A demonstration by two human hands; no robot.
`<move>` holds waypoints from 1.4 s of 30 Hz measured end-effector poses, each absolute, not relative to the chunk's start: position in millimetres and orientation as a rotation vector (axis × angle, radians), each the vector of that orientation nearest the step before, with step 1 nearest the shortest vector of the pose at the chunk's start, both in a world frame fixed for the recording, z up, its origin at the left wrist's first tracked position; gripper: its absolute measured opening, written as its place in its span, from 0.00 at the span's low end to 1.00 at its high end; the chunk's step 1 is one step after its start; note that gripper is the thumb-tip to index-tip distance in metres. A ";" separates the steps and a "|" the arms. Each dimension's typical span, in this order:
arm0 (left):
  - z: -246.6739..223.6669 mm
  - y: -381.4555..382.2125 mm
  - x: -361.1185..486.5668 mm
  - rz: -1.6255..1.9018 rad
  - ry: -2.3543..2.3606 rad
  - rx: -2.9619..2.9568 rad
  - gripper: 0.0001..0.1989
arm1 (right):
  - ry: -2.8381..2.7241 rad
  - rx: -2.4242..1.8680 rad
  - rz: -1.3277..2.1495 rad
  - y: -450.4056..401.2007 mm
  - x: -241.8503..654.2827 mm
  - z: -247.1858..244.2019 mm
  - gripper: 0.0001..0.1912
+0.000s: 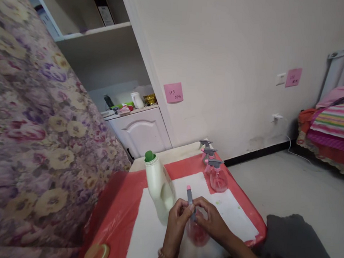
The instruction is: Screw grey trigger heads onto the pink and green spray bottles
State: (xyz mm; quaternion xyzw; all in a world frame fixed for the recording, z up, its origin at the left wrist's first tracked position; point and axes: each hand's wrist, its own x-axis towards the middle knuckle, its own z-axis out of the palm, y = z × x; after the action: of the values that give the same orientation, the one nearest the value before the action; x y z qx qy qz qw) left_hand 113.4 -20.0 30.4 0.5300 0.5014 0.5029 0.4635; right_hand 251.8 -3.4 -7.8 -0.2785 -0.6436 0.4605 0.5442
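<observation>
A clear pinkish spray bottle (198,235) stands on the white paper (142,239) in front of me. Its grey trigger head (189,195) with a pink nozzle sits between my hands. My left hand (179,216) is closed around the left side of the head, thumb against it. From the right, my right hand (209,216) closes on the same head near the bottle's neck. Left of my hands stands a pale green jug (159,188) with a green cap. Several more spray bottles (218,179) with grey and pink heads line the table's right side.
The table has a red cover (117,204). A round lid-like object (97,255) lies at its near left. A floral curtain (52,146) hangs left, beside a white cabinet (143,130). A dark grey cloth-like shape (297,244) is at right, and a bed (338,123) stands beyond.
</observation>
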 end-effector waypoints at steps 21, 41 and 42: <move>39.9 -23.9 115.4 1.217 1.180 1.302 0.14 | -1.487 -0.651 1.156 -3.0 253.6 -9.5 0.13; 35.4 -18.7 112.5 1.197 1.197 1.247 0.17 | -1.401 -0.743 1.159 -2.6 250.1 -15.3 0.11; 35.3 -18.6 112.3 1.197 1.195 1.248 0.17 | -1.414 -0.725 1.162 -2.9 250.8 -14.3 0.12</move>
State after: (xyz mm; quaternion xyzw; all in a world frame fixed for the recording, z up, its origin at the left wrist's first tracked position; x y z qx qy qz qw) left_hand 112.3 -18.6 35.3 0.5154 0.4934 0.4941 0.4969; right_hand 250.8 -2.9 -14.3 -0.3068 -0.5982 0.4916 0.5535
